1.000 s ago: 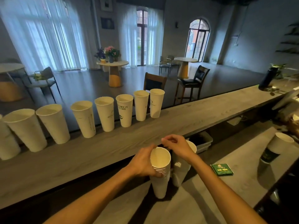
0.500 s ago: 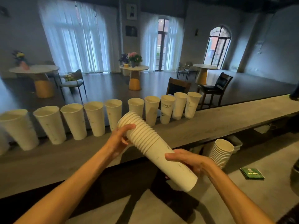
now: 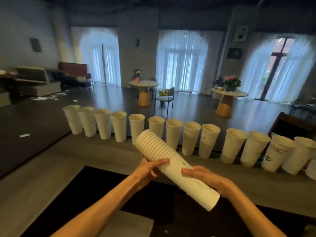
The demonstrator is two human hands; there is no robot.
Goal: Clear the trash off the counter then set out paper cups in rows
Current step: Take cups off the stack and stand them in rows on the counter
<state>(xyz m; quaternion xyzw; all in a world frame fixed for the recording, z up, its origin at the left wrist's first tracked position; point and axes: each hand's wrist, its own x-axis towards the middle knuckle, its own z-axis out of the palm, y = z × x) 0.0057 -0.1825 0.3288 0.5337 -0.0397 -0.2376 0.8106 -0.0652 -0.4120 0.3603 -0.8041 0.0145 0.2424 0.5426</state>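
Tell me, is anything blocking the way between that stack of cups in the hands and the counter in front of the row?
Nothing visible does. The left hand and right hand hold the stack of cups tilted above the counter, and the strip of counter in front of the row of cups lies bare.

The scene is viewed by one head-worn wide-angle camera, directed forward and down, close over the counter [image 3: 89,156], toward the curtained windows [image 3: 182,60].

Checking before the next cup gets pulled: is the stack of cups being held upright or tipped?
Tipped. The stack of cups lies slanted, rims up-left, base down-right, held between the left hand and right hand.
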